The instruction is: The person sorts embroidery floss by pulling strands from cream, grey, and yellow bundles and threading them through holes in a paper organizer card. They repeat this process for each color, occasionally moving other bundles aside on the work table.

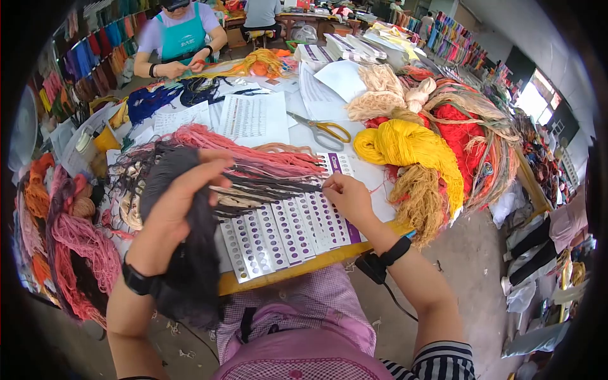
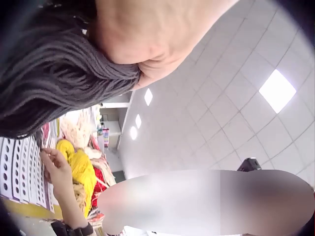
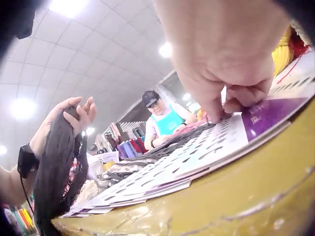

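My left hand (image 1: 180, 202) is raised on the left with a thick dark grey-black yarn skein (image 3: 59, 162) draped through it, fingers bent over the top of the bundle. In the left wrist view the skein (image 2: 64, 73) hangs from the palm in wavy strands. At the right end of the punched sample cards (image 1: 294, 231), my right hand (image 1: 350, 199) pinches the end of a black yarn strand between thumb and fingertips, close over the holes. Black strands (image 1: 272, 188) stretch leftward from there across the cards, beside a row of pink strands (image 1: 253, 149).
Scissors (image 1: 323, 128) with yellow handles lie beyond the cards near printed sheets (image 1: 253, 117). Yellow yarn (image 1: 411, 149) and red yarn (image 1: 453, 130) are heaped at right. Pink skeins (image 1: 85, 247) hang at left. Another person (image 1: 183, 38) works across the table.
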Demonstrator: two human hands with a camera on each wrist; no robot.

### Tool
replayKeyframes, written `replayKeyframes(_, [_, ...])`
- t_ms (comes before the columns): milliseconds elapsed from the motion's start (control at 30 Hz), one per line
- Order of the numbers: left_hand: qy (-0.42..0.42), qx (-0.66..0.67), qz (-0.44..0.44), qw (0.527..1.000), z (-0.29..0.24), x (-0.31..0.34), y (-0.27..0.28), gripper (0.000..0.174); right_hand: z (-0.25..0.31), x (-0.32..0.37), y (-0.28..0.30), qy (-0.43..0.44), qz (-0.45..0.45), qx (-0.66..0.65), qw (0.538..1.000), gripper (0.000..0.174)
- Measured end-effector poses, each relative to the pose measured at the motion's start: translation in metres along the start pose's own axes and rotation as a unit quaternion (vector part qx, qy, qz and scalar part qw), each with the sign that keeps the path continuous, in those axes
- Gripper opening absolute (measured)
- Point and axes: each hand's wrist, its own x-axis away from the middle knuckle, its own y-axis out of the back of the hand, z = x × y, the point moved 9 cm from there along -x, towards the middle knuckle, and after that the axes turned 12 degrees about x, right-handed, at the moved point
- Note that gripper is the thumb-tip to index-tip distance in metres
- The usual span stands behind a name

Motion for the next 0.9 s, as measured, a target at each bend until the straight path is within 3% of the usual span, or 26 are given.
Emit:
replayKeyframes(67, [0.026, 0.008, 0.031, 0.999, 0.012, -0.009, -0.020, 0.021, -0.005, -0.004, 0.004, 0.010, -0.028, -0.016, 0.999, 0.021])
replayKeyframes(100, [0.028, 0.012, 0.041, 0.999, 0.017, -0.014, -0.025, 0.021, -0.021, -0.006, -0.004, -0.059, 0.024, -0.172, 0.983, 0.016])
replayKeyframes(133, [0.031, 0.015, 0.051, 0.998, 0.025, -0.020, -0.029, 0.020, -0.029, -0.003, -0.014, -0.126, 0.075, -0.323, 0.935, 0.012])
replayKeyframes(233, [0.062, -0.003, 0.055, 0.997, 0.051, -0.034, -0.039, 0.020, -0.029, 0.001, -0.012, -0.159, 0.079, -0.402, 0.898, 0.007])
replayKeyframes(333, [0.115, -0.041, 0.066, 0.990, 0.092, -0.049, -0.056, 0.020, -0.025, 0.004, -0.010, -0.152, 0.098, -0.387, 0.904, 0.008])
replayKeyframes(400, [0.066, -0.060, 0.133, 0.987, 0.115, -0.062, -0.073, 0.026, -0.017, 0.005, -0.006, -0.133, 0.113, -0.383, 0.907, 0.007])
replayKeyframes(433, [-0.011, -0.092, 0.174, 0.980, 0.114, -0.064, -0.086, 0.030, -0.012, 0.006, -0.007, -0.115, 0.129, -0.379, 0.909, 0.006])
replayKeyframes(467, [-0.200, -0.291, 0.211, 0.912, 0.098, -0.063, -0.099, 0.031, -0.013, 0.006, -0.007, -0.115, 0.129, -0.377, 0.910, 0.006])
replayKeyframes(533, [-0.372, -0.405, 0.209, 0.808, 0.097, -0.057, -0.115, 0.028, -0.005, 0.004, -0.005, -0.050, 0.129, -0.363, 0.921, 0.005])
replayKeyframes(567, [-0.371, -0.405, 0.207, 0.809, 0.100, -0.058, -0.115, 0.028, -0.004, 0.004, -0.005, -0.050, 0.131, -0.363, 0.921, 0.005])
replayKeyframes(633, [-0.090, -0.350, 0.217, 0.907, 0.141, -0.084, -0.100, 0.024, -0.006, 0.004, -0.003, -0.060, 0.121, -0.361, 0.923, 0.003])
replayKeyframes(667, [-0.089, -0.351, 0.220, 0.906, 0.142, -0.088, -0.102, 0.024, -0.009, 0.004, -0.005, -0.062, 0.119, -0.361, 0.923, 0.003])
replayKeyframes(733, [0.099, -0.179, 0.181, 0.962, 0.163, -0.098, -0.096, 0.024, -0.014, 0.003, -0.005, -0.046, 0.084, -0.254, 0.962, 0.006])
replayKeyframes(767, [0.158, -0.115, 0.126, 0.973, 0.166, -0.097, -0.087, 0.025, -0.010, 0.004, 0.004, -0.013, 0.038, -0.132, 0.990, 0.017])
replayKeyframes(800, [0.180, -0.091, 0.125, 0.972, 0.160, -0.095, -0.080, 0.022, -0.008, 0.007, 0.003, -0.015, 0.036, -0.133, 0.990, 0.017])
replayKeyframes(867, [0.133, 0.005, 0.052, 0.990, 0.099, -0.063, -0.093, 0.020, -0.007, 0.011, 0.007, -0.013, 0.012, 0.011, 1.000, 0.029])
replayKeyframes(900, [0.153, -0.037, 0.051, 0.986, 0.098, -0.072, -0.079, 0.017, -0.007, 0.009, 0.006, -0.006, 0.009, 0.011, 1.000, 0.034])
